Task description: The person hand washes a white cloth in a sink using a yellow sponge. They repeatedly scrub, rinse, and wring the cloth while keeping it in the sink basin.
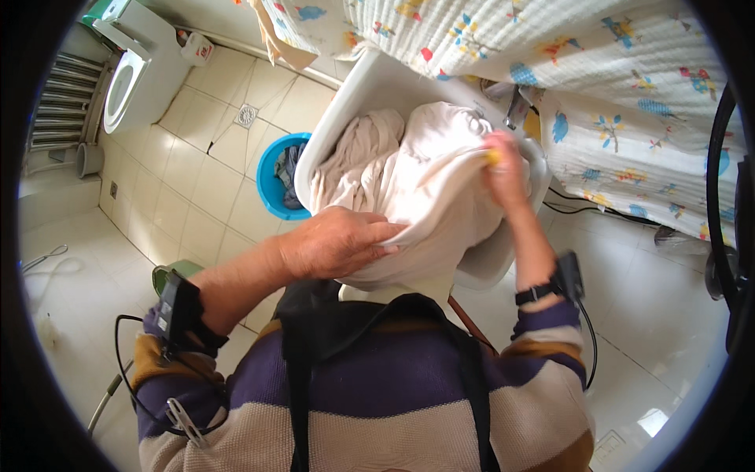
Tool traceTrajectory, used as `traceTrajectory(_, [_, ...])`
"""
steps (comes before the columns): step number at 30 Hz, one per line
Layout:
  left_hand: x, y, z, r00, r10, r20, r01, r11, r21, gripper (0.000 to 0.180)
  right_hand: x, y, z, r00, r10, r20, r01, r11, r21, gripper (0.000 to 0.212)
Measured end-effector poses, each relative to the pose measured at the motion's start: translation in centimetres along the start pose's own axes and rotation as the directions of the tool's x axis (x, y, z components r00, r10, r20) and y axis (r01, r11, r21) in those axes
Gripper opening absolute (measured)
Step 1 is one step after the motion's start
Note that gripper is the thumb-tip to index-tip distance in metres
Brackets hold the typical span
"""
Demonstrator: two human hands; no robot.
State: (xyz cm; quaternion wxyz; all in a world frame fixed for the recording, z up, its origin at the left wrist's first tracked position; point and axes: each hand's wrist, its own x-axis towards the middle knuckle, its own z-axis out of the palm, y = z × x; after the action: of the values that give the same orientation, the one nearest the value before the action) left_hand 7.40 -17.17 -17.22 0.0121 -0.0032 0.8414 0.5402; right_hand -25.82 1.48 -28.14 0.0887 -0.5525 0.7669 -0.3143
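A wet-looking, pale pinkish-white cloth (440, 212) lies bunched across a white basin (330, 130), draping over its near side. At the cloth's left edge, my left hand (334, 244) pinches the fabric between thumb and fingers. My right hand (507, 169), somewhat blurred, is closed at the cloth's upper right edge. A small yellow piece (493, 156) shows at its fingers, perhaps soap; its kind is unclear. More greyish-beige cloth (366, 145) is heaped in the basin's left part, beyond my left hand.
A metal tap (513, 106) stands at the basin's right rear. Left of the basin, a blue tub (263, 185) with dark clothes sits on the tiled floor. A patterned curtain (613, 149) hangs behind and right. A toilet (122, 90) and a green container (169, 274) are further left.
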Motion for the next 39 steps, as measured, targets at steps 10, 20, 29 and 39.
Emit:
traceTrajectory(10, [2.9,2.1,3.8,0.857,-0.009,0.516,-0.150,0.952,0.266,0.028,-7.2,-9.6,-5.4,0.934,0.355,-0.045,-0.358,0.929,-0.098,0.018])
traceTrajectory(20, [1.8,0.5,2.9,0.913,0.013,0.408,-0.077,0.987,0.140,0.016,0.4,2.5,9.7,0.998,-0.040,0.056,0.054,0.956,-0.289,0.034])
traceTrajectory(29, [-0.5,-1.1,4.3,0.999,-0.015,0.033,0.017,0.997,-0.075,0.014,-3.6,-12.3,7.7,0.884,-0.333,0.330,0.273,0.938,0.214,0.040])
traceTrajectory(39, [-1.1,-1.5,4.1,0.998,-0.045,0.047,0.050,0.994,-0.093,0.013,7.1,0.0,13.5,0.943,0.114,0.311,-0.049,0.977,-0.209,0.036])
